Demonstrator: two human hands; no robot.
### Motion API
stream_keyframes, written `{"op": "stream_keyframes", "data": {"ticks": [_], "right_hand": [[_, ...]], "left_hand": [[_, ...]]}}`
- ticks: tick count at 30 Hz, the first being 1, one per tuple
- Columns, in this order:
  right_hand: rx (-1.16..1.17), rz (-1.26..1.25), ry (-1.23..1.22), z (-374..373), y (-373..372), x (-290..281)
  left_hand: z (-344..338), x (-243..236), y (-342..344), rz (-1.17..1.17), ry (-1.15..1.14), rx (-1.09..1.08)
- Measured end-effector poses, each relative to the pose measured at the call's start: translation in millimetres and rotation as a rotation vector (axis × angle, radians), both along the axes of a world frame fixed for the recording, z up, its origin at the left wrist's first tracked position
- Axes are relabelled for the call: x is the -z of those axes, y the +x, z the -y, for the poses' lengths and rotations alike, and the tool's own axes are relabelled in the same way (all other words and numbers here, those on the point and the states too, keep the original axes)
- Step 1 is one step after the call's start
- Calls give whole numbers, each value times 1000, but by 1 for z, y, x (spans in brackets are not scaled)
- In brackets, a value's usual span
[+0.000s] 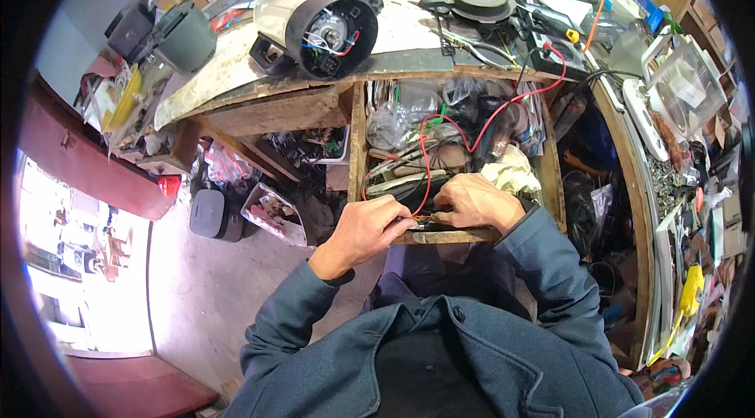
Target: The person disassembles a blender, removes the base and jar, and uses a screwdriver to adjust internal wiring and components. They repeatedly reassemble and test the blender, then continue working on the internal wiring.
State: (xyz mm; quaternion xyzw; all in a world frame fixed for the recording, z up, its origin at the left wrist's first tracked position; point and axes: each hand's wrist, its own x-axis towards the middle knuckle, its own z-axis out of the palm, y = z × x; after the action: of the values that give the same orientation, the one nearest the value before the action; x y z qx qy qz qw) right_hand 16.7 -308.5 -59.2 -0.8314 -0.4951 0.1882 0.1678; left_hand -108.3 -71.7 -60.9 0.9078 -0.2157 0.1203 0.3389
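Observation:
My left hand (366, 225) and my right hand (476, 202) are close together at the front rim of an open wooden drawer (444, 236), fingers curled in pinches round a small wired piece (421, 223) too small to name. A red wire (426, 166) runs down to my fingers from a black device (562, 56) on the bench. The drawer is packed with plastic bags (389, 123), cables, papers and a crumpled cream paper (510, 170) behind my right hand.
The cluttered bench (220, 80) holds an upturned kettle-like appliance (330, 33), a round plate (476, 1) and grey containers (181, 36). A crowded side shelf (641, 221) borders the right. A box (271, 213) and dark case (208, 213) sit on the floor at left.

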Motion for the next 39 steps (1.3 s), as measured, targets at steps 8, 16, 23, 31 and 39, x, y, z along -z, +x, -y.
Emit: {"op": "stream_keyframes", "data": {"ticks": [8, 16, 23, 31, 39], "right_hand": [[206, 269, 579, 3, -8, 0], [454, -1028, 740, -10, -47, -21], [617, -1247, 987, -27, -49, -9], [682, -1062, 1112, -19, -35, 0], [579, -778, 1022, -16, -62, -20]], "left_hand": [[8, -22, -1, -481, -654, -99], [29, -15, -3, -366, -954, -91], [39, -9, 1, -212, -727, -53], [19, -2, 16, -479, -1593, 83], [2, -4, 11, -455, -1645, 143]]}}
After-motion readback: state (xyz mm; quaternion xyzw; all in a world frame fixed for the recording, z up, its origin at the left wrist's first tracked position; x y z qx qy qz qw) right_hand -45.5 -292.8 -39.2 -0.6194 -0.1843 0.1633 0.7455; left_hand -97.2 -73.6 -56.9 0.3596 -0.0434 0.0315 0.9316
